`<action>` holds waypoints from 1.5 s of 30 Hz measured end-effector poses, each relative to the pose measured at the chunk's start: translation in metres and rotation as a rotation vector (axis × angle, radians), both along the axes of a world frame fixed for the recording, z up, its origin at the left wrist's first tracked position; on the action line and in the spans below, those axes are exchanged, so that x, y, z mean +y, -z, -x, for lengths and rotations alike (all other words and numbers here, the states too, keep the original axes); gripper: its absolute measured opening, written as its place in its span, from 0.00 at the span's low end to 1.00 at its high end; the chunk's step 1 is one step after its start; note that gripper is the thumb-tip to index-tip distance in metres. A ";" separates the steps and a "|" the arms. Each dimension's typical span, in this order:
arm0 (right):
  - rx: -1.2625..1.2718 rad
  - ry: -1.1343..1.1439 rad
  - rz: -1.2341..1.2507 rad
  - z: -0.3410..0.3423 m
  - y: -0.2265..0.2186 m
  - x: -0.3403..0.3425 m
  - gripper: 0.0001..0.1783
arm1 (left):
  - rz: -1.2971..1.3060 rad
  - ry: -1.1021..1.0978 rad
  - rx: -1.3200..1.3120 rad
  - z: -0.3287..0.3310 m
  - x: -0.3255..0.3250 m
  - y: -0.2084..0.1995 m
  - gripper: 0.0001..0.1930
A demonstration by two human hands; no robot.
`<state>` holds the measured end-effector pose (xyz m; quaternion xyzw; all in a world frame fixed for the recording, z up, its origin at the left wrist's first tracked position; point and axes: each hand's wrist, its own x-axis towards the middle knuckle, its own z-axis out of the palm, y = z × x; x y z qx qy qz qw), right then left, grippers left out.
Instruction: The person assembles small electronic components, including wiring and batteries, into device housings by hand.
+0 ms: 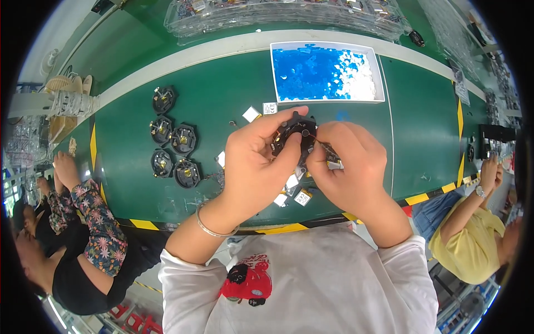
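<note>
My left hand (253,153) is gripping a black casing (302,123), thumb laid across its face and fingers curled behind, up over the green table (417,128) and on the near side of the white box (329,102). That thumb blots out a good part of the inside for me. And here's the right hand (353,158), close against it, thumb and forefinger pinching something thin and dark; the fingers cover so much that I can't tell what it is. A reddish wire (312,135) shows between the two hands, but I can't trace its ends. Below, flat silvery pieces (303,197) lie scattered, several half hidden under my hands, so no count from me. Over to the left, five black housings (184,138) sit apart from the hands, open faces up, inner parts too small to read. The box holds a heap of blue and white bits (306,75), too fine to identify. Clear plastic trays (289,25) run off the top edge, and co-workers at both sides bend away into the fisheye rim, partly cut off.
</note>
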<state>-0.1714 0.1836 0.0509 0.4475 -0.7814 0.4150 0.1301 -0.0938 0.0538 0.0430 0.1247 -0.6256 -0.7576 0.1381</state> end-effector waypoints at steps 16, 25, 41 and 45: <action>-0.002 0.051 -0.037 -0.001 -0.001 -0.004 0.10 | -0.011 -0.006 0.004 0.001 0.003 -0.001 0.15; -0.039 -0.051 -0.022 0.001 -0.003 -0.003 0.11 | -0.089 0.041 -0.175 0.006 -0.013 -0.006 0.04; -1.194 -0.366 0.342 0.022 -0.001 0.010 0.05 | -0.381 0.198 -0.151 0.007 -0.019 0.000 0.06; -1.217 -0.383 0.344 0.021 -0.003 0.011 0.05 | -0.373 0.217 -0.138 0.006 -0.019 0.001 0.06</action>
